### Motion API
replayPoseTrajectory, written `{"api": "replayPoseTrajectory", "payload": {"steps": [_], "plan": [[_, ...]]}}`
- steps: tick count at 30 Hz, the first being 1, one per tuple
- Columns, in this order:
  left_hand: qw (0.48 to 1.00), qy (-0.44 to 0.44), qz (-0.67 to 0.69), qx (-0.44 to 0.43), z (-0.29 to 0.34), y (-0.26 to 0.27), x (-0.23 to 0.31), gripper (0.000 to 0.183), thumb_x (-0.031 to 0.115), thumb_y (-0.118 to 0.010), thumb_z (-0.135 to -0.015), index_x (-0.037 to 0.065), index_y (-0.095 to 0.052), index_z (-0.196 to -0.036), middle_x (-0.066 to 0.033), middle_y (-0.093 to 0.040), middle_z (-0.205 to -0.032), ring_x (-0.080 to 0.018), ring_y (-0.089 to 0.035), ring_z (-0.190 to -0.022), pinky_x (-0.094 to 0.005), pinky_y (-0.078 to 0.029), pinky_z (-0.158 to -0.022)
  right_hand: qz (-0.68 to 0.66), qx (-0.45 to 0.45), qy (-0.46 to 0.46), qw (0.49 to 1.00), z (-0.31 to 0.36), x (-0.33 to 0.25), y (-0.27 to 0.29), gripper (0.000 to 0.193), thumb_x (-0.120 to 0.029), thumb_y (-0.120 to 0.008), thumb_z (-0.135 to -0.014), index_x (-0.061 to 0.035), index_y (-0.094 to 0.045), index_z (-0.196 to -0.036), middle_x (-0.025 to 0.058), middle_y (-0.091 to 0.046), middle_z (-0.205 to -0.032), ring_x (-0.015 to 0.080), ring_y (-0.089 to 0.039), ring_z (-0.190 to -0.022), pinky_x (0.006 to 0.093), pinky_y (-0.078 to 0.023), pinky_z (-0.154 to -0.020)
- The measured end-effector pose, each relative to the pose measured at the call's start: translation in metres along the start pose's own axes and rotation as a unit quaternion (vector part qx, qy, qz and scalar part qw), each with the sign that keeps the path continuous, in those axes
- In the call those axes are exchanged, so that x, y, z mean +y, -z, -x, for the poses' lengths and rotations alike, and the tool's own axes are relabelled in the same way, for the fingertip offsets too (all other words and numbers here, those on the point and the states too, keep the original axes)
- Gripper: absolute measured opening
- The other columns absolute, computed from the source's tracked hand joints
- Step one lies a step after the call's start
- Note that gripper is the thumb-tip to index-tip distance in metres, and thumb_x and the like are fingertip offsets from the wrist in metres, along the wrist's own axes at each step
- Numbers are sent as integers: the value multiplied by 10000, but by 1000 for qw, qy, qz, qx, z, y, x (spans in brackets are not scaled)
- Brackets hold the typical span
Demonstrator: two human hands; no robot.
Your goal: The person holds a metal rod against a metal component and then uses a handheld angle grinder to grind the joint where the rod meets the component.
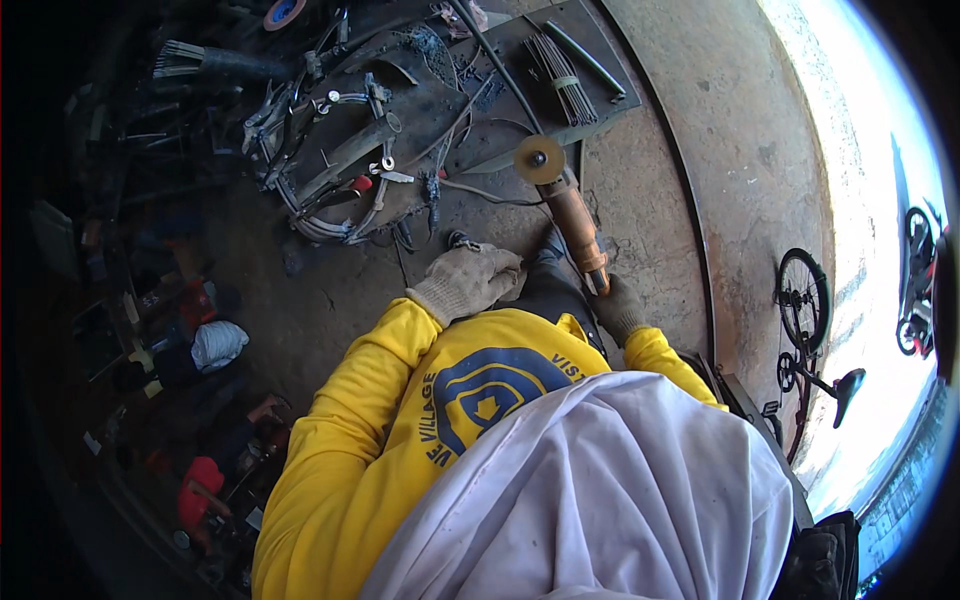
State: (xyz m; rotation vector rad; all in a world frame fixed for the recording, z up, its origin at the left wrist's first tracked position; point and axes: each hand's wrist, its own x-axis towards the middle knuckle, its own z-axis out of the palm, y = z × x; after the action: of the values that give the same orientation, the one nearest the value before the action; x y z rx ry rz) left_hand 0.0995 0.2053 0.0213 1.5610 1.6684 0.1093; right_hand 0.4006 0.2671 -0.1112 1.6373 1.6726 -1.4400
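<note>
My right hand, in a grey-brown work glove, is wrapped round the rear end of a copper-coloured angle grinder. The grinder points away from me, and its round, tan disc sits at the far end, apart from the worktable. My left hand wears a pale knitted glove and rests over my lap. Its fingers are curled together; whatever they hold, if anything, is hidden. Beyond it lies a tangle of metal clamps and bent bars, among them a red-handled tool.
A low metal table holds a tied bundle of thin rods and a loose tube. Cables cross the concrete floor near my feet. A bicycle stands at the right. Dark clutter with a red machine fills the left.
</note>
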Motion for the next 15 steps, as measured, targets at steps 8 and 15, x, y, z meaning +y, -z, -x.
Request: {"api": "replayPoseTrajectory", "payload": {"steps": [8,15], "plan": [[929,-68,352,95,-151,-57,64,580,359,-821,-835,38,-581,-1255,-139,-684,-1123,-255,-669,-1026,-384,-552,-916,-133,259,117,949,89,-75,52,440,-242,-723,-864,-75,-603,-1253,203,-707,-1113,378,-690,-1047,444,-544,-870],[782,-111,598,136,-116,53,140,591,291,-839,-808,44,-561,-1267,-93,-663,-1066,-209,-677,-920,-365,-593,-833,-428,107,256,860,113,-105,85,610,-192,-790,-821,-40,-518,-1345,141,-644,-1215,232,-687,-882,375,-590,-801]]}}
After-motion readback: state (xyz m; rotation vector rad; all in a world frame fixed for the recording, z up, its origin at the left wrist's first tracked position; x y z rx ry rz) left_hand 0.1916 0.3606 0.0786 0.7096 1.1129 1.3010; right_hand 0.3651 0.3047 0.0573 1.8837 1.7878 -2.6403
